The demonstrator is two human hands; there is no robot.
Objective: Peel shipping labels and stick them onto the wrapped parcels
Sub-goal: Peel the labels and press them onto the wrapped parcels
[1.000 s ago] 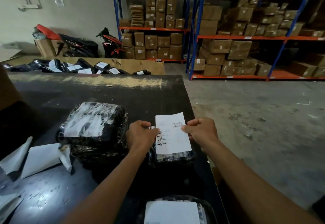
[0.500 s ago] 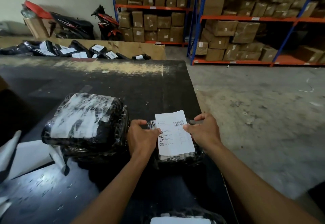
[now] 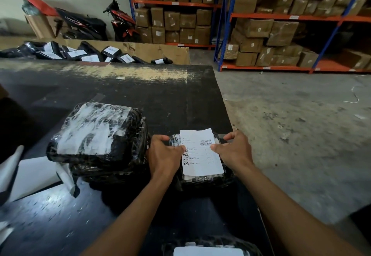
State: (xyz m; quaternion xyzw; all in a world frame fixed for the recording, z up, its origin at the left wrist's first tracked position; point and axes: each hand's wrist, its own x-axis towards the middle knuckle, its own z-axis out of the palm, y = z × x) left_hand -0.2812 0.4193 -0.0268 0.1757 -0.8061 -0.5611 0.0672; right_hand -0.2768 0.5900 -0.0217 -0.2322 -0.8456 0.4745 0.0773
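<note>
Shelves (image 3: 281,16) stacked with brown boxes fill the upper right of the frame. Below them a dark surface (image 3: 140,95) spreads over the left and centre. Left of centre on it sits a big parcel (image 3: 96,131) in black wrap, streaked white on top. Just to its right lies a small parcel (image 3: 202,181) with a white label (image 3: 200,155) flat on top. The left grip (image 3: 164,153) curls round the small parcel's left side, thumb on the label's edge; the right grip (image 3: 232,149) clasps the right side likewise
</note>
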